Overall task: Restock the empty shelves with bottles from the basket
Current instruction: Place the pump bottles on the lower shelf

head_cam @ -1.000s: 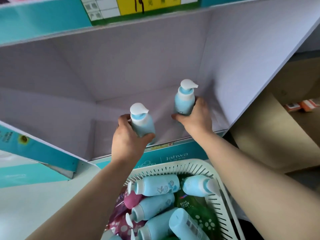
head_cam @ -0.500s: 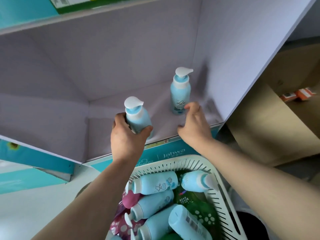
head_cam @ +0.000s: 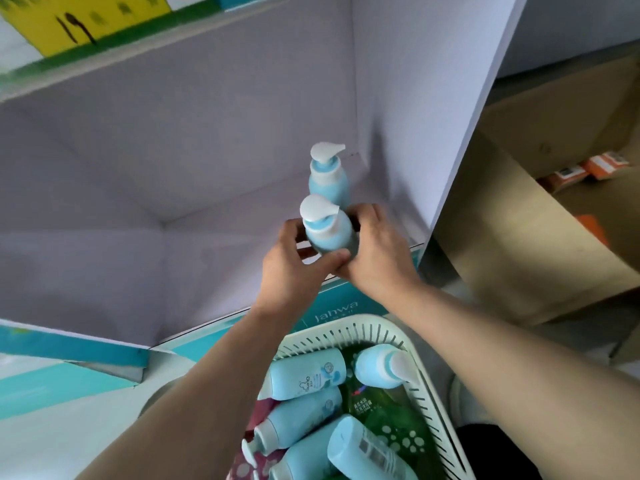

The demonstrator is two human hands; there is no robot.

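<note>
Both hands, left hand (head_cam: 289, 271) and right hand (head_cam: 379, 252), wrapped around one pump bottle (head_cam: 327, 228), fingers clamped on its lower body just in front of the bottle (head_cam: 327, 174) already standing in the shelf (head_cam: 207, 258) corner. Best lowered straight, base flat, close beside its neighbour without knocking it. More bottles lying in the basket (head_cam: 388, 329) below.

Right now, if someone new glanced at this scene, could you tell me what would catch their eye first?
Most striking are both hands, the left hand and right hand, wrapped around one blue pump bottle at the front right of the pale shelf. A second pump bottle stands upright just behind it, near the back right corner. Below, a white basket holds more blue bottles lying on their sides.
</note>
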